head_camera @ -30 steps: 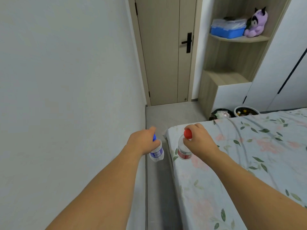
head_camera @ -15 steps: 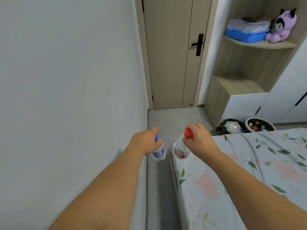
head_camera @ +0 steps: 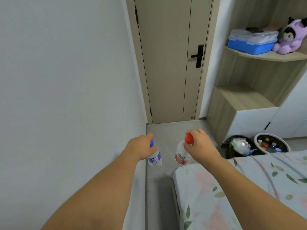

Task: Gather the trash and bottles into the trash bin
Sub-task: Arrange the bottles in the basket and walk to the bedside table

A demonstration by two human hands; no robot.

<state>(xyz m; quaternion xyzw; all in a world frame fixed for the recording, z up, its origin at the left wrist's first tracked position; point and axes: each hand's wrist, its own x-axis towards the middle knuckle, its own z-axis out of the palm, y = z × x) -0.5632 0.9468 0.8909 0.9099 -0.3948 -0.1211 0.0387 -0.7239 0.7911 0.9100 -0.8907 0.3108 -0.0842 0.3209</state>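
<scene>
- Head view: the left hand [head_camera: 140, 146] is curled round the neck of a blue bottle [head_camera: 154, 158], which hangs cap-up over the strip of floor [head_camera: 167, 135] between wall and bed.
- The right hand [head_camera: 200, 144] grips a red bottle [head_camera: 181, 155] just under its red cap [head_camera: 189, 138]; that bottle hangs near the bed's corner, close beside the blue one but not touching it.
- Both arms reach forward, the two bottles held at about the same height.
- The bed [head_camera: 240, 188], in a leaf-and-flower sheet, fills the lower right.
- Past the bed's far edge stands a black bin [head_camera: 230, 146] with crumpled plastic in it, and just beside it a white-rimmed basket [head_camera: 272, 136] holding small bottles with coloured caps.
- Behind them rises a wooden shelf [head_camera: 265, 56] bearing a blue box [head_camera: 250, 44] and a purple plush [head_camera: 292, 37].
- A closed door [head_camera: 166, 63] with a black handle faces the floor strip.
</scene>
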